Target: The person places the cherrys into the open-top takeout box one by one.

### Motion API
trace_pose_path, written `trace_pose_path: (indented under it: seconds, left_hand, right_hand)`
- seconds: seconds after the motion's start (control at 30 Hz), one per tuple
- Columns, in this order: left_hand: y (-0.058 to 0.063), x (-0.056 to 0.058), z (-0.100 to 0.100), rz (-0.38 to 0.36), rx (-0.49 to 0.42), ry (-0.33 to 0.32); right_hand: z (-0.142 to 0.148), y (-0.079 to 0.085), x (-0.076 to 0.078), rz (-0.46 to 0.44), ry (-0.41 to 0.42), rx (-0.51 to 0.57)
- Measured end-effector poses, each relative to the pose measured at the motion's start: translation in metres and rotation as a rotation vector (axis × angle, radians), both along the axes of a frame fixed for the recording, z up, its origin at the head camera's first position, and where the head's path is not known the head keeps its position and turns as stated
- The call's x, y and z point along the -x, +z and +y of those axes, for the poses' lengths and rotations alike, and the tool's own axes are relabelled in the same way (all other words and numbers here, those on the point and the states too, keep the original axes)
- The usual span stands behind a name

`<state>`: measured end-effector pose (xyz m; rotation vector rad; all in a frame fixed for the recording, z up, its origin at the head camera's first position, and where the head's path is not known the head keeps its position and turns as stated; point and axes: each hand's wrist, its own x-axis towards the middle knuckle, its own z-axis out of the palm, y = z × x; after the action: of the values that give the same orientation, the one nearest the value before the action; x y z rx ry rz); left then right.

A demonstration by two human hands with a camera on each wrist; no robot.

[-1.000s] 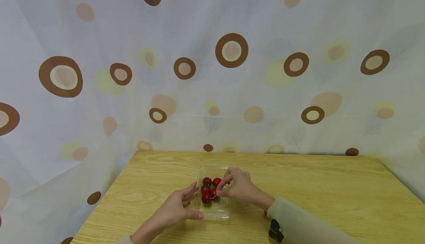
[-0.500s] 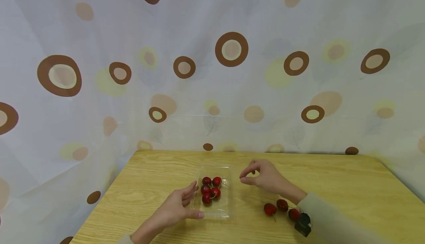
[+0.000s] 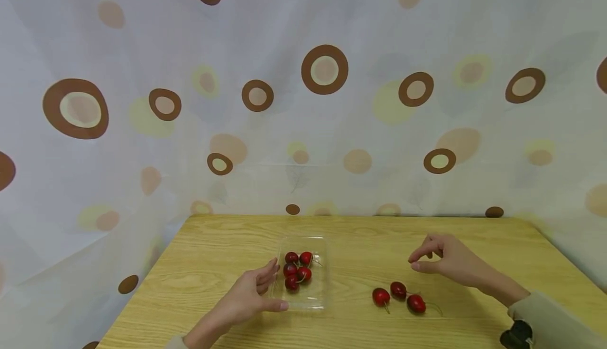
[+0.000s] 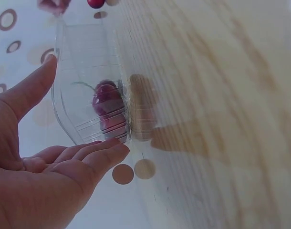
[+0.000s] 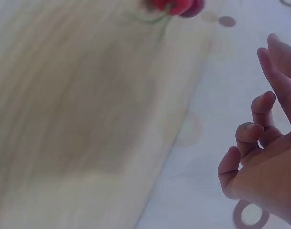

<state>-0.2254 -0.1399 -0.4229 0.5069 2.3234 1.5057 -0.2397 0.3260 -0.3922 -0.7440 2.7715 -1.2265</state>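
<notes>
A clear plastic box [image 3: 315, 296] stands on the table with several red cherries [image 3: 291, 270] in its left half, some with stems. My left hand [image 3: 248, 293] rests at the box's near left corner, its fingers stretched along the side and the thumb at the near edge. In the left wrist view the thumb [image 4: 38, 86] meets the rim. To the right of the box lie three loose cherries [image 3: 398, 290] with green stems. Beyond and to the right of them hovers my right hand [image 3: 455, 262], thumb and index finger close together, holding nothing.
The wooden table [image 3: 227, 243] has its far edge close to a hanging curtain [image 3: 370, 32] patterned with brown and beige ovals. The curtain also runs along the left side. A black wrist camera [image 3: 517, 334] sits at the right sleeve.
My right hand has moved from over the box to the right, past the loose cherries, which are now uncovered. My left hand stays at the box. The head view has turned slightly right.
</notes>
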Motion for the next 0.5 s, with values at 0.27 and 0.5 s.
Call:
trace_pose_path:
  seconds: [0.27,0.5]
  left_hand:
    - [0.000,0.000,-0.001,-0.001,0.009,0.005]
    - [0.000,0.000,0.000,-0.014,-0.001,0.004]
  right_hand:
    - [0.034,-0.026,-0.009,-0.105,0.059,0.037]
    - [0.039,-0.047,-0.005,-0.115,0.139,0.079]
